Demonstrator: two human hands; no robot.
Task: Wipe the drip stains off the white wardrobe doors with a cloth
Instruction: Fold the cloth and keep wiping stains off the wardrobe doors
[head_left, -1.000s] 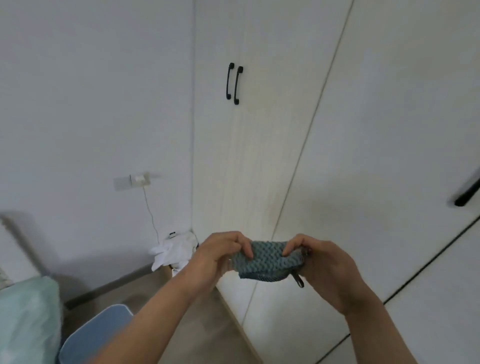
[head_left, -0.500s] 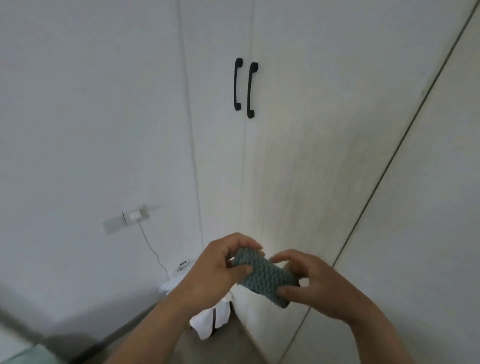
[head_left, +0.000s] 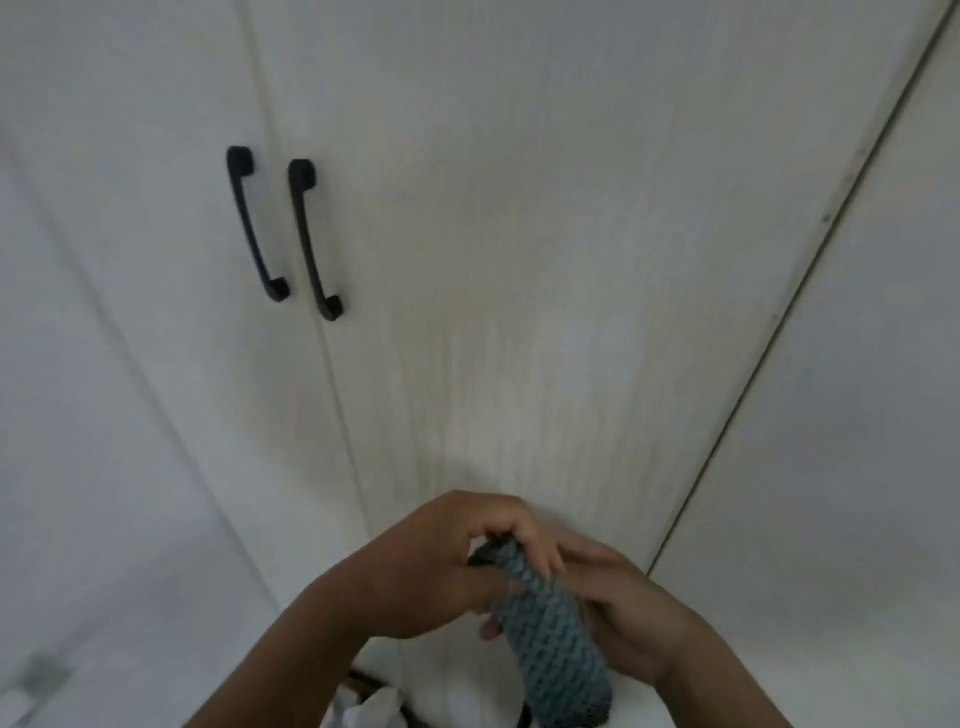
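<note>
A folded grey-blue knobbly cloth (head_left: 550, 639) sits low in the middle of the view, held between both hands in front of the white wardrobe doors (head_left: 519, 260). My left hand (head_left: 431, 566) curls its fingers over the cloth's top end. My right hand (head_left: 628, 613) cups the cloth from the right side, its fingers mostly hidden behind it. Faint yellowish vertical drip streaks (head_left: 498, 415) run down the door just above my hands. The cloth is apart from the door surface.
Two black handles (head_left: 283, 234) stand side by side on the left pair of doors. A dark seam (head_left: 779, 312) divides this door from another white panel at right. White crumpled material (head_left: 363, 706) lies at the bottom edge. A wall socket (head_left: 36, 675) shows at far left.
The view has moved closer to the doors and tilted up. The cloth has turned from lying crosswise to nearly lengthwise between my hands, which still hold it.
</note>
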